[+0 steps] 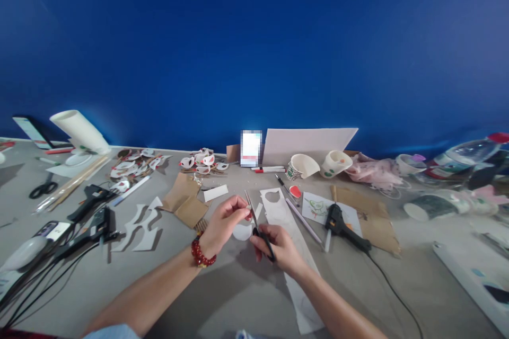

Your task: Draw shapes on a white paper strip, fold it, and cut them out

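Black-handled scissors (270,251) are in my right hand (280,248), fingers through and around the handles, with the blades pointing away from me. My left hand (228,222), a red bead bracelet on its wrist, is closed in a pinch right beside the blades. What its fingertips hold is too small to make out. Under the hands a rounded white paper piece (242,232) lies on the table. A long white paper strip (274,206) with a curved cutout runs partly beneath my right hand and forearm.
Curvy white paper cutouts (145,230) and glue guns (85,233) with cables lie left. Another glue gun (344,228) rests on cardboard at right. Behind are brown cardboard (185,201), small white-and-red bird-like pieces (202,161), a phone (251,148), a white board (310,145) and cut paper cups (303,166).
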Demonstrator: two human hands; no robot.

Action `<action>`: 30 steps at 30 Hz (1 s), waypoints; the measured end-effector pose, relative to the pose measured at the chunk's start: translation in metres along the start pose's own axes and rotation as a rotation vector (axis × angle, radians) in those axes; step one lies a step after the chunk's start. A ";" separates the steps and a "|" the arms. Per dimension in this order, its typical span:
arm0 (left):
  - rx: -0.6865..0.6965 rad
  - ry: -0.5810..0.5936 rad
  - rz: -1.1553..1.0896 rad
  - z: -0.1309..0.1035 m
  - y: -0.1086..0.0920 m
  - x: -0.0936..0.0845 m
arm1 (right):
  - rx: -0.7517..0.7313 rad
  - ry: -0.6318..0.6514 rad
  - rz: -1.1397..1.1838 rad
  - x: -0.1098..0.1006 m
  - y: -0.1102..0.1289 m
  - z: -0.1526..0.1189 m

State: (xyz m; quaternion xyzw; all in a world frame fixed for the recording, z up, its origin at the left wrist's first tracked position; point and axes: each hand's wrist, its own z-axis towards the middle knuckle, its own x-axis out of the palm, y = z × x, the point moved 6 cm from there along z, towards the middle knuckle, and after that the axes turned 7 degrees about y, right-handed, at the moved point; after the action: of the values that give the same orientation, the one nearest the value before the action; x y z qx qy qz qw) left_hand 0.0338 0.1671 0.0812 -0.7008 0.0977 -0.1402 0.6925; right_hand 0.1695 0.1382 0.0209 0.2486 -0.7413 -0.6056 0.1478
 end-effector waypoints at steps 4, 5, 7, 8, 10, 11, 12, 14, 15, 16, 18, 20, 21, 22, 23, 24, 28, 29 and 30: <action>-0.009 0.004 -0.003 0.000 0.004 0.000 | -0.002 0.007 0.019 0.001 0.001 0.000; -0.011 0.004 -0.002 0.000 0.005 0.000 | -0.001 0.010 0.025 0.002 0.002 0.000; -0.007 0.007 -0.008 0.000 0.005 0.000 | 0.003 0.016 0.032 0.002 0.003 0.001; -0.004 0.009 -0.013 0.000 0.005 0.000 | 0.004 0.018 0.032 0.002 0.003 0.001; -0.003 0.012 -0.019 0.000 0.005 0.000 | 0.001 0.020 0.027 0.002 0.003 0.001; -0.003 0.013 -0.021 0.000 0.004 0.000 | -0.002 0.019 0.023 0.002 0.003 0.001; -0.005 0.012 -0.021 0.000 0.004 0.000 | -0.006 0.019 0.017 0.002 0.004 0.000; -0.004 0.006 -0.021 0.000 0.004 0.000 | -0.008 0.018 0.008 0.001 0.004 0.000; -0.004 0.003 -0.022 0.000 0.004 0.000 | -0.006 0.017 0.009 0.001 0.003 0.000; -0.003 0.000 -0.024 0.000 0.004 0.000 | 0.000 0.016 0.013 0.001 0.003 0.000; -0.001 0.001 -0.028 0.000 0.003 0.001 | 0.013 0.010 0.021 0.001 0.001 0.000; 0.006 0.004 -0.029 0.000 0.003 0.001 | 0.019 -0.005 0.017 0.000 -0.002 0.001; 0.011 0.003 -0.024 0.000 0.002 0.001 | 0.020 -0.019 0.015 -0.001 -0.003 0.001; 0.015 0.000 -0.018 0.000 0.003 0.000 | 0.020 -0.039 0.016 -0.003 -0.005 0.002; 0.017 -0.004 -0.011 0.000 0.003 0.000 | 0.017 -0.061 0.022 -0.005 -0.006 0.002; 0.018 -0.009 -0.005 0.001 0.004 -0.002 | 0.012 -0.084 0.030 -0.008 -0.007 0.002; 0.025 -0.011 0.111 0.007 0.009 -0.013 | -0.020 -0.197 0.093 -0.023 -0.009 0.003; 0.026 -0.001 0.183 0.010 0.010 -0.016 | -0.029 -0.231 0.114 -0.027 -0.010 0.004; 0.029 0.009 0.272 0.013 0.012 -0.019 | -0.039 -0.268 0.132 -0.031 -0.011 0.004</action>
State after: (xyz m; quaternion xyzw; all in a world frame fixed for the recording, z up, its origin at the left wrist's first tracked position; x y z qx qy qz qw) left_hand 0.0205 0.1850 0.0684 -0.6703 0.1931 -0.0496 0.7148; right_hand 0.1956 0.1573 0.0123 0.1132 -0.7571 -0.6369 0.0916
